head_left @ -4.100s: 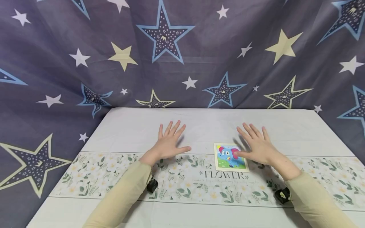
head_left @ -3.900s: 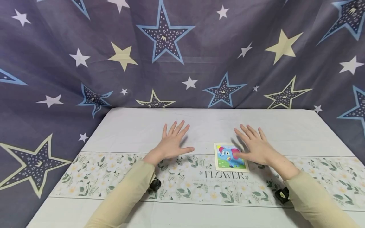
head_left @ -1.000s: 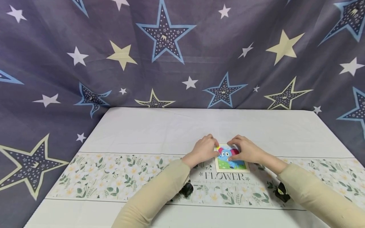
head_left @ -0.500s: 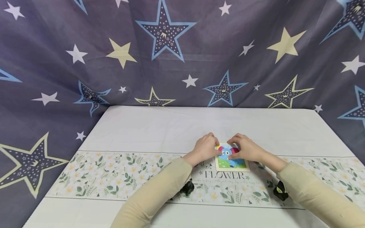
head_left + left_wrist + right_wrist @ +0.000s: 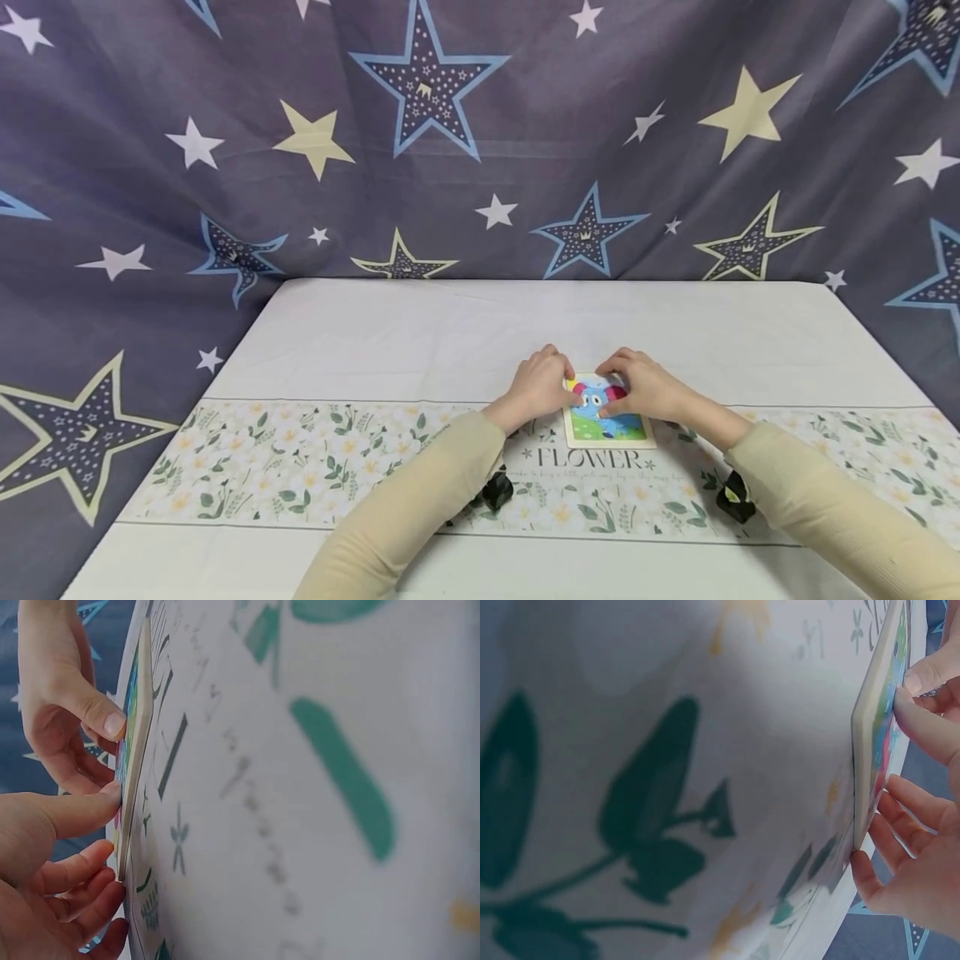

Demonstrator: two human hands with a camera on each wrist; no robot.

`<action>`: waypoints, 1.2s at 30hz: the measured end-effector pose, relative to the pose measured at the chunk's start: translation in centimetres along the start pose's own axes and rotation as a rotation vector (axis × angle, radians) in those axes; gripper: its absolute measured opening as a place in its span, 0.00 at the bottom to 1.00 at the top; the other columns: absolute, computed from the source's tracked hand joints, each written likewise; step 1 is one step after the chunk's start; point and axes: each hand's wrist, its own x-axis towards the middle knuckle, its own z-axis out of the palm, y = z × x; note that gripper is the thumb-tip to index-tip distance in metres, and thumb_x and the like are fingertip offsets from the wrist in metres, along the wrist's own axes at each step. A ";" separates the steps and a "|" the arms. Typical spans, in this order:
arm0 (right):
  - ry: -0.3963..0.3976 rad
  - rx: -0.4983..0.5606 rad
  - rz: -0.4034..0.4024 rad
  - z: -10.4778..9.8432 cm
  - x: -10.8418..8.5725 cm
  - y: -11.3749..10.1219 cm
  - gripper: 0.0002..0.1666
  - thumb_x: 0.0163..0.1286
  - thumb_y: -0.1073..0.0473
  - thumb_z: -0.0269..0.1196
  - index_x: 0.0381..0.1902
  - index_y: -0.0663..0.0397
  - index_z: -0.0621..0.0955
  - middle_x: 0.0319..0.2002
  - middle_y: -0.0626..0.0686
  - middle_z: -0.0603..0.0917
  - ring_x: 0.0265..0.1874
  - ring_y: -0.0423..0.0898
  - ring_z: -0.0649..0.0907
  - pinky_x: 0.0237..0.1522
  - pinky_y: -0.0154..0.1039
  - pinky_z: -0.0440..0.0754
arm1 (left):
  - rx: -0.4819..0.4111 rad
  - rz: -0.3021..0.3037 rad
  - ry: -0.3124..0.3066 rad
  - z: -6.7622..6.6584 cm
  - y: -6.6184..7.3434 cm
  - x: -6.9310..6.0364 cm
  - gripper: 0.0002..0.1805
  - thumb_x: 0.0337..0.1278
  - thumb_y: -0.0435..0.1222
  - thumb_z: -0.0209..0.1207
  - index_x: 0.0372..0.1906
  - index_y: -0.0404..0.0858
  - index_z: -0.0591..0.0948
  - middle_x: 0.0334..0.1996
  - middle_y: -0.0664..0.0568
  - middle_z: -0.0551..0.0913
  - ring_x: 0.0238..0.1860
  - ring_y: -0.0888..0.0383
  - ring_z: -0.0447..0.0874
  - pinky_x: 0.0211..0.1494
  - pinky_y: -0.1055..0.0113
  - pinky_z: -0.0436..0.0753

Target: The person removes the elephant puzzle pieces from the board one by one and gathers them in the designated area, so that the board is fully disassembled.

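Starry cloth point(image 5: 442, 200) backs the white table point(image 5: 420, 333), where a board point(image 5: 606, 428) lies just right of midway between the side edges, the left hand point(image 5: 537, 387) and right hand point(image 5: 647, 388) holding it in half-curled grips.

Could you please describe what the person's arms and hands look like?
The left sleeve and right sleeve are long, plain and pale beige. A small black left wrist camera and right wrist camera show beneath them. The left hand and right hand wear no gloves.

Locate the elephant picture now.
In the head view, the elephant picture is right of centre, between the left hand and right hand, just above the word FLOWER on the tablecloth.
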 end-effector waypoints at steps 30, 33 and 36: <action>0.037 -0.026 -0.065 0.0 -0.4 -0.1 0.27 0.44 0.48 0.73 0.42 0.54 0.82 0.43 0.54 0.77 0.43 0.53 0.76 0.44 0.50 0.74 | -0.107 0.013 -0.014 0.1 0.0 0.0 0.20 0.42 0.43 0.68 0.42 0.38 0.80 0.35 0.53 0.76 0.34 0.62 0.72 0.40 0.73 0.72; 0.024 -0.026 -0.071 -0.1 -0.4 -0.1 0.27 0.45 0.48 0.73 0.42 0.55 0.83 0.43 0.55 0.77 0.42 0.52 0.76 0.43 0.49 0.74 | -0.115 0.005 -0.019 0.1 0.0 0.0 0.20 0.42 0.43 0.68 0.42 0.38 0.79 0.35 0.54 0.75 0.34 0.63 0.72 0.39 0.73 0.72; 0.019 -0.044 -0.081 0.0 -0.3 -0.1 0.27 0.46 0.49 0.72 0.43 0.57 0.83 0.44 0.56 0.76 0.43 0.52 0.76 0.44 0.50 0.74 | -0.125 -0.001 -0.024 0.1 -0.1 0.1 0.20 0.42 0.43 0.68 0.41 0.38 0.79 0.34 0.54 0.74 0.33 0.63 0.71 0.38 0.74 0.71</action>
